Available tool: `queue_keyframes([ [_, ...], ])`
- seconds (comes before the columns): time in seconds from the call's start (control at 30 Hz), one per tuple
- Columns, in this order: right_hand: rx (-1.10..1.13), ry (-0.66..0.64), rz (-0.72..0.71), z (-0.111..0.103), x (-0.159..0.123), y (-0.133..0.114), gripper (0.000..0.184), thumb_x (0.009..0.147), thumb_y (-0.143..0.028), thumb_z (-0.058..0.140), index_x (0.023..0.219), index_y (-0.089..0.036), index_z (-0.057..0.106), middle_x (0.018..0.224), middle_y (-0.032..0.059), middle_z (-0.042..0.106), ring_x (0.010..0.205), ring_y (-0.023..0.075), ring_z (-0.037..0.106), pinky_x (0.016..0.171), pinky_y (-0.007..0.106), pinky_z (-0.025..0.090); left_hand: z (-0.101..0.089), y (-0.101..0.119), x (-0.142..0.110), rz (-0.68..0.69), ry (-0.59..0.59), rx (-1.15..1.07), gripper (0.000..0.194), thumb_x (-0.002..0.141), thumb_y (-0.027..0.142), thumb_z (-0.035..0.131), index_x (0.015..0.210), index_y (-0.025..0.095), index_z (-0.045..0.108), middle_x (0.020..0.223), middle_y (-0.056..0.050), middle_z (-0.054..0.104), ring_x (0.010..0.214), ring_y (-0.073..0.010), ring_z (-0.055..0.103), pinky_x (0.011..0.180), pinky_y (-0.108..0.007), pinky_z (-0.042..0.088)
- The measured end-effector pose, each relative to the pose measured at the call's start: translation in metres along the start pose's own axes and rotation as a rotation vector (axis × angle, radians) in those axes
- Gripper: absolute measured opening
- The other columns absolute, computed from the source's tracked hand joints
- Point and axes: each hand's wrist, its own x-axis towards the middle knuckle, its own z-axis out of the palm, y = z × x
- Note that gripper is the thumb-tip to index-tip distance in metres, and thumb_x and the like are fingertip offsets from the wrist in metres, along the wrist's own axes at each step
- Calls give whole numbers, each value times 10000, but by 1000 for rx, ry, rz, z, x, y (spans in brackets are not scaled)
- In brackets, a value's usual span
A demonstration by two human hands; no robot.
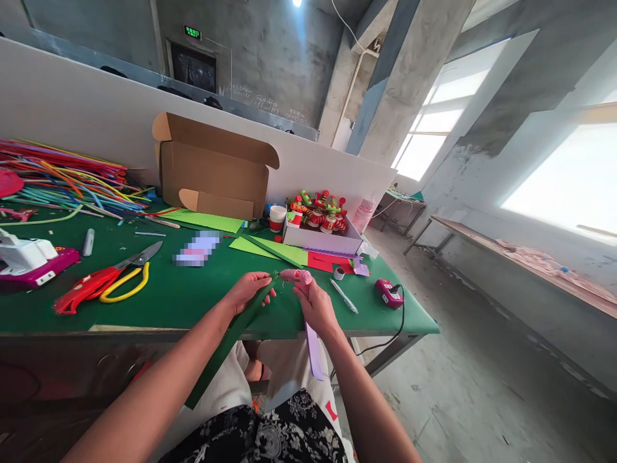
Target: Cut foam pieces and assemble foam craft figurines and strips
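My left hand (250,290) pinches the upper end of a long dark green strip (231,337), which slants down across the table edge toward my lap. A pink glue gun (295,276) is gripped in my right hand (315,305), its nozzle pointing left at the strip's tip, close to my left fingers. Whether the nozzle touches the strip, I cannot tell. Below my right hand a purple strip (314,352) hangs past the table edge; its upper end is hidden. A white pen (344,296) and a small white roll (339,273) lie right of this hand.
On the green table (183,302) lie red-handled scissors (106,280), light green sheets (260,249) and a magenta power socket (389,293). Behind stand an open cardboard box (214,164), paper cups (277,217) and a white box (322,242) of red and green figures. Pipe cleaners (72,177) heap up at left.
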Motion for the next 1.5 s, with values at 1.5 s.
queue_keyframes([
  [1.5,-44,-15,66,-2,-1,-4,271,957,-311,481,1170,-174,578,1033,119,735,910,258,680,691,273,406,4,1,-2,-1,31,6,215,771,367,651,807,163,592,620,-13,676,455,-103,561,423,-205,415],
])
